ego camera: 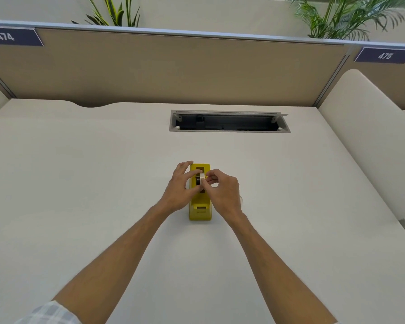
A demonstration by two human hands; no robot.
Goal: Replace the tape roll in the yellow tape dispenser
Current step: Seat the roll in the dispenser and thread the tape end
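The yellow tape dispenser point(200, 210) stands on the white desk point(80, 183), its cutter end toward me. Just above its open slot is a white tape roll point(201, 177) with a dark hub piece point(198, 179) against its left side. My left hand point(180, 190) holds the hub side with thumb and fingers. My right hand point(222, 190) pinches the white roll from the right. Both hands cover the dispenser's middle, so I cannot tell whether the roll rests in the slot.
An open cable tray point(229, 121) is recessed in the desk behind the dispenser. A beige partition point(173, 66) closes the back, with plants above it. A rounded white side panel point(365, 136) stands at the right.
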